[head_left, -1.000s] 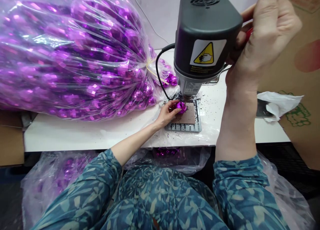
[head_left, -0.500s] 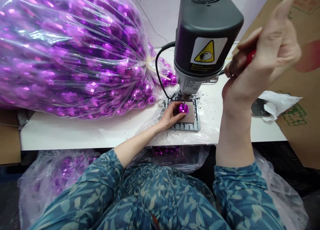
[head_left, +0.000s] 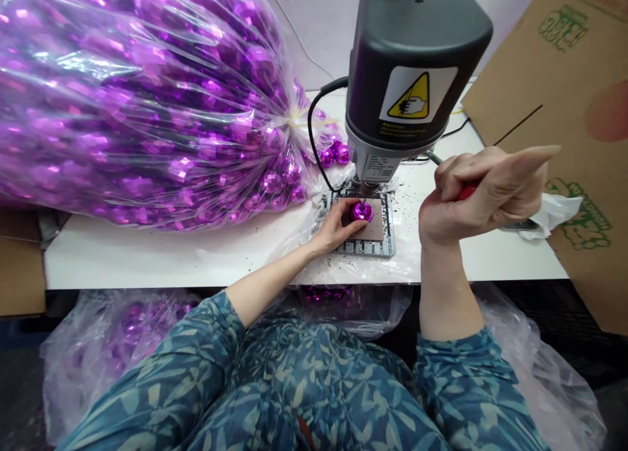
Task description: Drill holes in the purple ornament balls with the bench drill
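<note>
A shiny purple faceted ball (head_left: 363, 212) is pinched between the thumb and fingers of my left hand (head_left: 335, 228). It rests on a brown board (head_left: 375, 229) lying on the slotted metal base (head_left: 387, 245) of a drill press (head_left: 417, 58). The chuck is directly above the ball, and the bit appears to reach its top. My right hand (head_left: 483, 192) is closed round the red knob (head_left: 468, 191) of the press's feed lever, with the thumb stretched out to the right. Most of the knob is hidden by my fingers.
A large tied plastic bag (head_left: 147, 110) of purple balls fills the left of the white table (head_left: 147, 258). Loose balls (head_left: 335, 154) lie near its knot. Dark shavings surround the base. At right stand a cardboard box (head_left: 540, 52) and crumpled white paper (head_left: 559, 215). Plastic bags hang below the table edge.
My right hand has pulled the lever down, and the drill head sits lower and slightly to the right in view. My left hand keeps the ball in nearly the same place.
</note>
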Demonstrator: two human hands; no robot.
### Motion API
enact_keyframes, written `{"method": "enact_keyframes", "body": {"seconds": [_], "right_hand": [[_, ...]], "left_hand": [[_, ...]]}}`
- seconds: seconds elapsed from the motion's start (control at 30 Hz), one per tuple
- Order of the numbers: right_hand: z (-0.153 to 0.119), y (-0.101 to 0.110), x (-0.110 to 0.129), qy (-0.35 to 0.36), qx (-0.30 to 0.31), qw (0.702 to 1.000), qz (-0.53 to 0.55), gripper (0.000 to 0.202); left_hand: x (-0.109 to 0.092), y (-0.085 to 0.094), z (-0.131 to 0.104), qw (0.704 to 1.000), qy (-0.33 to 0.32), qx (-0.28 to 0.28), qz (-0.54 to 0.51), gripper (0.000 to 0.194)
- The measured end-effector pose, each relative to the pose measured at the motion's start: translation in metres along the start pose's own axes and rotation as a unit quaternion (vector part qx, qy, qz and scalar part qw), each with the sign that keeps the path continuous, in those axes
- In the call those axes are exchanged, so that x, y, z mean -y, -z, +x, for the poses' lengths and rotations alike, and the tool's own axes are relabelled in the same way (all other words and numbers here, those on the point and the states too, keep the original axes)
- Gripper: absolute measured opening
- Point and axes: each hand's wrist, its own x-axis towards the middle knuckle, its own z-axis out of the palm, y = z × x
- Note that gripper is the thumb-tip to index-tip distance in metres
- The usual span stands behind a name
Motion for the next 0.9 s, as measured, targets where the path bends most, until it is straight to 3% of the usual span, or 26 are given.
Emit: {"method": "enact_keyframes", "body": {"seconds": [0.37, 0.53, 0.6, 0.77, 0.83, 0.9], "right_hand": [[-0.014, 0.015, -0.029, 0.124, 0.018, 0.992, 0.025, 0.046], [-0.021, 0.02, -0.029, 0.137, 0.036, 0.99, 0.025, 0.049], [-0.015, 0.015, -0.022, 0.117, 0.028, 0.992, 0.024, 0.05], [0.026, -0.015, -0.001, -0.032, 0.003, 0.998, -0.053, 0.051], [0.04, -0.025, 0.004, -0.07, 0.017, 0.995, -0.062, 0.052], [0.046, -0.03, 0.005, -0.098, 0.022, 0.993, -0.058, 0.054]], "left_hand": [[-0.004, -0.001, -0.001, 1.0, 0.003, -0.001, -0.011, 0.051], [-0.004, -0.001, -0.003, 1.0, 0.008, -0.008, -0.002, 0.052], [-0.003, -0.001, -0.002, 1.0, 0.012, -0.007, -0.005, 0.052], [-0.007, -0.003, 0.0, 0.999, 0.016, -0.029, -0.001, 0.049], [-0.017, -0.002, -0.009, 0.997, -0.015, -0.062, 0.046, 0.044], [-0.03, 0.001, -0.029, 0.987, -0.092, -0.07, 0.11, 0.037]]}}
